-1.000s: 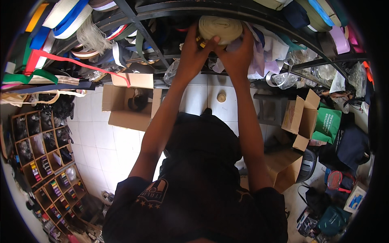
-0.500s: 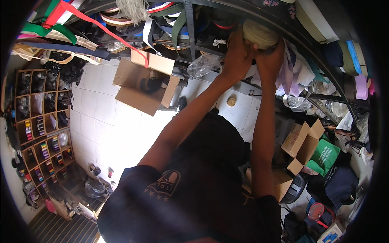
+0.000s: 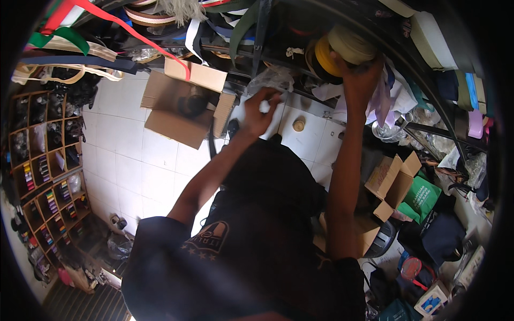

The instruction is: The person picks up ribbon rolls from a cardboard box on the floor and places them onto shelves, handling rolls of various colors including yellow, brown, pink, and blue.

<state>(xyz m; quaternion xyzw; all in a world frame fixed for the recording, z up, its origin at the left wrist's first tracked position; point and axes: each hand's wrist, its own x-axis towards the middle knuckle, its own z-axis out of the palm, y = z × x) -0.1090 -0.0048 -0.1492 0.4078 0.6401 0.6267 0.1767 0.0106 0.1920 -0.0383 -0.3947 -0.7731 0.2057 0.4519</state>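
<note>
My right hand [image 3: 360,77] reaches up to the rack and grips a beige roll of webbing [image 3: 349,47] from below. A yellow roll [image 3: 325,58] sits right beside it, partly hidden by the beige one. My left hand [image 3: 261,113] is lower and to the left, away from the rolls. Its fingers are loosely curved, with a gap between thumb and forefinger and nothing visible in them. Close to its fingertips lies a crumpled clear plastic bag [image 3: 273,79].
An open cardboard box [image 3: 179,128] stands left of my left hand. Ribbons and straps, including a red ribbon [image 3: 128,29], hang from the rack. A compartment shelf [image 3: 43,152] is at far left. More boxes [image 3: 393,182] and a green bag [image 3: 420,198] lie at right.
My left hand has come off the beige roll and moved down and left. My right hand still holds the roll. The yellow roll beside it now shows.
</note>
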